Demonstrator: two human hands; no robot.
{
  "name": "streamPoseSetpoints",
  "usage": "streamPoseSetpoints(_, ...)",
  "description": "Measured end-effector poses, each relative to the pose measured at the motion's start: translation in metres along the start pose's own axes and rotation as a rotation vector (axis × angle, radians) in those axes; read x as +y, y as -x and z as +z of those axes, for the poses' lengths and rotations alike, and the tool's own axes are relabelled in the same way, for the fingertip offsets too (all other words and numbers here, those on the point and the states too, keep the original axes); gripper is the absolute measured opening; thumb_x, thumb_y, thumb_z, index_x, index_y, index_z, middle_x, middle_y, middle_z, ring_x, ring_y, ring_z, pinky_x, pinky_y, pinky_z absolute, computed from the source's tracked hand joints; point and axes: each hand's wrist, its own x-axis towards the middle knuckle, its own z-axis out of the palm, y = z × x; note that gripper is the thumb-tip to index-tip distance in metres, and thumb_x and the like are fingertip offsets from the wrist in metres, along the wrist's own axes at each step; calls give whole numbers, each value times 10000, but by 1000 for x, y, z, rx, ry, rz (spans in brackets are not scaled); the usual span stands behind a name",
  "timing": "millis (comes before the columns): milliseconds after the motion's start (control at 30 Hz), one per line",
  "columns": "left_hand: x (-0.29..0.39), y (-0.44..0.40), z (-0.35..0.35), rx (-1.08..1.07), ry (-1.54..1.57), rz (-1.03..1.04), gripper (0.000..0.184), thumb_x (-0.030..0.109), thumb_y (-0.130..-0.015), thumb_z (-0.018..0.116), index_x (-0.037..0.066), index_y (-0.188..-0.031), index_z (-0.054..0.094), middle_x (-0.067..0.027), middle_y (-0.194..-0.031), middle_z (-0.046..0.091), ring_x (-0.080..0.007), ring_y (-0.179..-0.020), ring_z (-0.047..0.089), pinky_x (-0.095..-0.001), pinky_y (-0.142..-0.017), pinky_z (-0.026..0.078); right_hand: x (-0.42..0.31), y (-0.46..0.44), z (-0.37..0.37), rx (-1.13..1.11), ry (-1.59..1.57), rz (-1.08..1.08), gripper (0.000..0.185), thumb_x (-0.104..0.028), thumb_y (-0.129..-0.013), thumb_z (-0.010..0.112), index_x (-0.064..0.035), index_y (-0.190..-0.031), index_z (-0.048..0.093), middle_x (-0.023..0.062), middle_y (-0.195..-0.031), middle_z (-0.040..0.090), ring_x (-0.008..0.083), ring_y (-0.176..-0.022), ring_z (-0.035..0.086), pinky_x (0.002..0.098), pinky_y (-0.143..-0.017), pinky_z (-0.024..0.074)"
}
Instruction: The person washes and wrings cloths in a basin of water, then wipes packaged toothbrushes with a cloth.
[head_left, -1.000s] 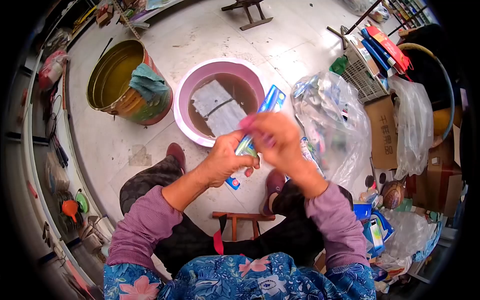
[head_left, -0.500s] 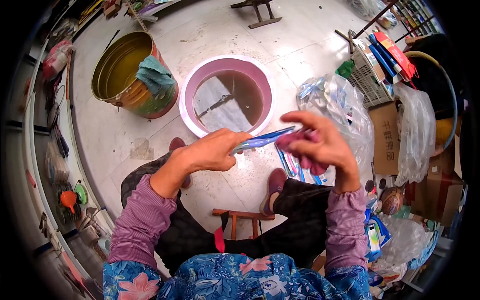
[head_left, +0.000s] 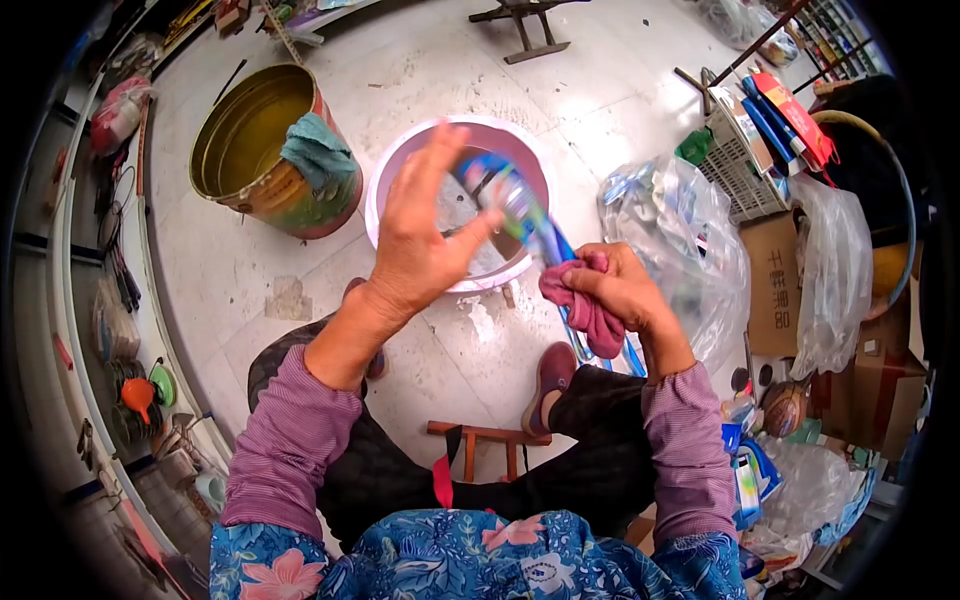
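My left hand is raised over the near left side of a pink basin, fingers spread, slightly blurred. Dark, murky water lies in the basin. My right hand grips a crumpled dark-pink cloth together with the lower end of a long, narrow blue packet. The packet slants up and left over the basin, its far end smeared by motion close to my left thumb. Whether that thumb touches it I cannot tell. Below the cloth, more blue-and-white narrow packets lie on the floor, partly hidden.
A rusty metal bucket with a teal cloth over its rim stands left of the basin. To the right are a clear plastic bag, a crate and a cardboard box. A wooden stool sits between my legs.
My left hand has let go of the blue packet, opened and moved up over the basin. The packet has swung from nearly level to slanting up-left, now held in my right hand with the cloth.
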Motion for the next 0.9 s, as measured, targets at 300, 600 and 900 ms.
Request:
streamPoseSetpoints(300, 21, 27, 32, -447, 1082, -878, 471, 262, -939, 528, -55, -1272, 425, -156, -1140, 596, -192, -1024, 584, -303, -901, 464, -25, 2, 43, -262, -780, 191, 244, -40, -829, 624, 62, -1044, 571, 142, -922, 639, 223, -779, 664, 345, -694, 583)
streamPoseSetpoints(600, 5, 18, 25, -172, 1253, -1096, 507, 453, -979, 332, 14, -1197, 459, -133, -928, 626, -155, -653, 613, -278, -564, 536, -34, 12, 24, 228, -443, -327, 318, -14, -875, 546, 77, -1179, 554, 134, -1092, 632, 151, -907, 630, 242, -783, 514)
streamPoseSetpoints(900, 53, 37, 36, -436, 1201, -1184, 655, 547, -968, 202, 0, -903, 557, -84, -649, 571, -144, -514, 557, -256, -466, 474, -28, -3, 41, 584, 585, -974, 233, -17, -640, 663, -78, -864, 636, 61, -853, 618, 236, -715, 621, 317, -584, 486)
